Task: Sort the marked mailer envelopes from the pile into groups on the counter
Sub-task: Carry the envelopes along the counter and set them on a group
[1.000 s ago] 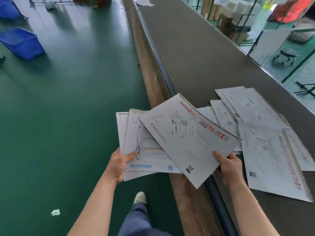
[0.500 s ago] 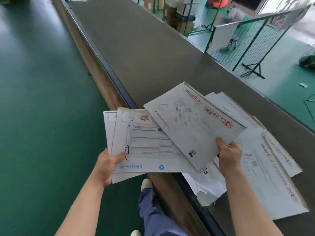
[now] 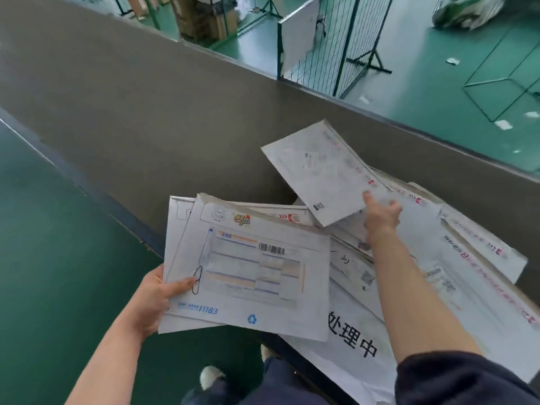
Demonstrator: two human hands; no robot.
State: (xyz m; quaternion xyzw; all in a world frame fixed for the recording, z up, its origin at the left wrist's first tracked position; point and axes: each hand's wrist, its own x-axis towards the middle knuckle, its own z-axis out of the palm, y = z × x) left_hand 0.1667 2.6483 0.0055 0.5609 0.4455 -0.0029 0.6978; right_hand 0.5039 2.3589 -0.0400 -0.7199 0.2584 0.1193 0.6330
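Note:
My left hand [image 3: 153, 299] grips a stack of white mailer envelopes [image 3: 248, 276] by its left edge, thumb on top beside a black pen loop mark. The top one carries a printed waybill and a blue "11183". My right hand [image 3: 381, 213] reaches out over the counter and pinches the near edge of a single white mailer [image 3: 318, 171] with red print along one side, held above the counter. Under and right of that arm lies the pile of mailers [image 3: 455, 276] on the grey counter [image 3: 175, 118].
The counter runs diagonally, with a dark rail [image 3: 87, 185] on my side and green floor [image 3: 52, 258] below. Beyond the far edge stand wire mesh panels [image 3: 344, 45] and cardboard boxes [image 3: 204, 16]. My shoe [image 3: 210, 377] shows at the bottom.
My right hand has carried the single mailer away from the stack, forward and right over the counter. The view has swung right. My left hand still holds the stack.

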